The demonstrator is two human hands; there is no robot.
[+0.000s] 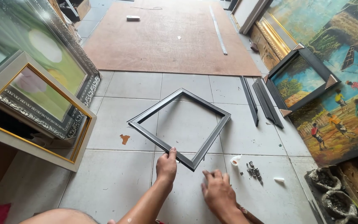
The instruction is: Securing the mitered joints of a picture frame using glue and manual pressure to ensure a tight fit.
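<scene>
Dark frame lies on the floor tiles; left hand grips its near edge, right hand flat, open, apparently steadying assembly.

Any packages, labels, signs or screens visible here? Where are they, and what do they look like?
No labels, signs or screens.
Small white bottle: on the tiles beside the right hand, lying tipped.
Grey sacks: lower right, open-topped, lumpy dark contents.
Small white boxlike object: far on the brown board; kind unclear.
</scene>
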